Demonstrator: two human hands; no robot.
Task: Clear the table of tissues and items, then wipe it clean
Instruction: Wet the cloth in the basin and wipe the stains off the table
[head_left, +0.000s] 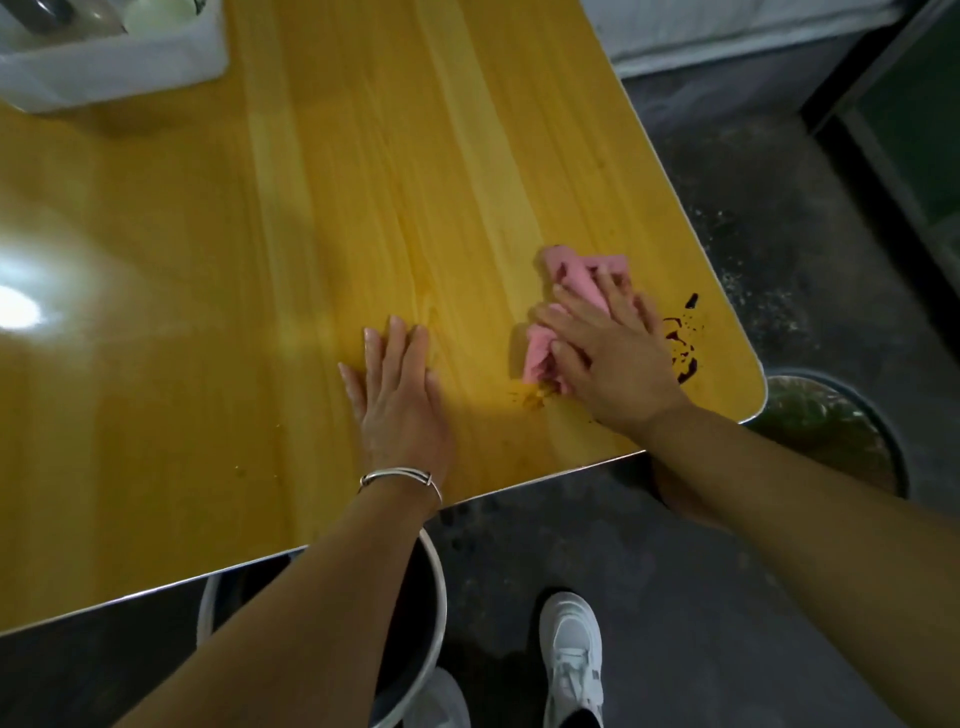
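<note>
A yellow wood-grain table fills most of the view. My right hand presses flat on a crumpled pink cloth near the table's right front corner. Dark red-brown spill spots lie just right of that hand, close to the rounded corner. A few small crumbs sit beside the cloth's near end. My left hand rests flat on the bare tabletop, fingers spread, holding nothing; a silver bracelet is on its wrist.
A white plastic tub with dishes stands at the table's far left corner. A metal bucket sits under the front edge. A round bin stands on the floor by the right corner. My white shoes are below.
</note>
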